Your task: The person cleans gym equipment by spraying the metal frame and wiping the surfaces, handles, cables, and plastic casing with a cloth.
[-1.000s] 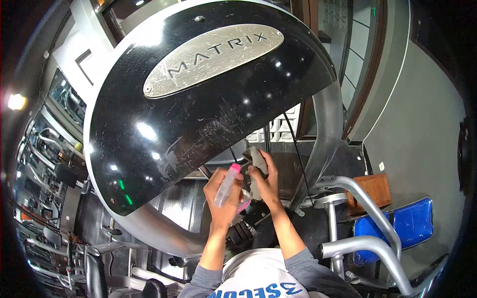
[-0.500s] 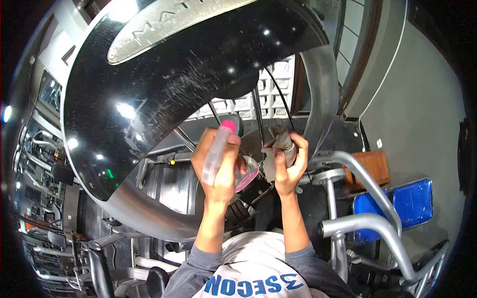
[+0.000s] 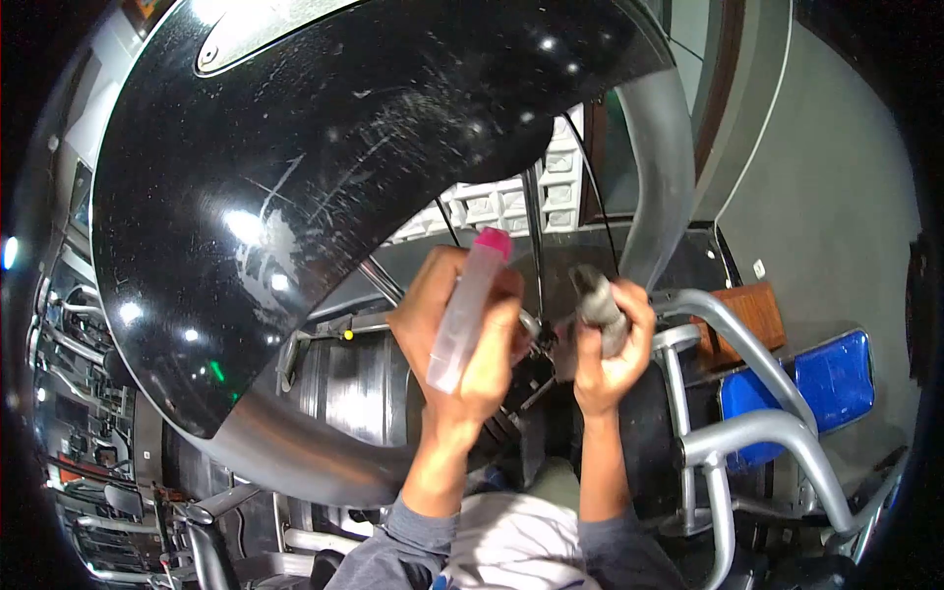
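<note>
My left hand is wrapped round a spray bottle whose translucent trigger head ends in a pink nozzle. The nozzle points up toward a glossy black machine panel, apart from it. The bottle's body is hidden behind the hand. To the right, my right hand grips a bunched grey cloth between thumb and fingers. A pale wet-looking patch with streaks marks the lower left of the panel.
A curved grey frame rims the panel, with dark rods and cables beneath it. Silver machine tubes, a blue chair and a wooden box stand at right. Gym equipment lines the left side.
The view has shifted, with the panel looming larger. Both hands appear further right, still holding the bottle and cloth. The pale wet-looking patch on the panel is more visible.
</note>
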### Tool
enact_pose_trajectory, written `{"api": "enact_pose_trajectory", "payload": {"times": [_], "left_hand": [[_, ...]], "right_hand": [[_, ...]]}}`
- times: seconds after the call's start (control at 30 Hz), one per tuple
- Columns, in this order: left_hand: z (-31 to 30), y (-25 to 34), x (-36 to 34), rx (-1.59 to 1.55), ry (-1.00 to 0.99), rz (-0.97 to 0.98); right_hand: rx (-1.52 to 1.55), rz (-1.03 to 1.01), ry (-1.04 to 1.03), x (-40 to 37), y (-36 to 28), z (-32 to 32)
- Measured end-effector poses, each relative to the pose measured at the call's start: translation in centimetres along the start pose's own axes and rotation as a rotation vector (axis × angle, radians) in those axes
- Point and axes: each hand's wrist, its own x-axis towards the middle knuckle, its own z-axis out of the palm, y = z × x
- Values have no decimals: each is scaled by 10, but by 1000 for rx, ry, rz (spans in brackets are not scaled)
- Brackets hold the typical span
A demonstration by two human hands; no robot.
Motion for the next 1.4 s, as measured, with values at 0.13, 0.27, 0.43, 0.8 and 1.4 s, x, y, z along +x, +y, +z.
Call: {"api": "enact_pose_trajectory", "payload": {"times": [0.13,0.27,0.43,0.8,1.4], "left_hand": [[12,-6,2,-13,27,12],[22,-21,7,-55,67,9],[25,-12,13,-122,77,-55],[10,-11,0,-107,88,-61],[-14,-29,5,-212,31,-202]], "right_hand": [[44,48,55,-28,6,-10],[-1,112,31,-54,14,-20],[-22,139,39,-65,31,-24],[-118,47,55,-14,16,14],[-289,-262,187,103,-14,81]]}}
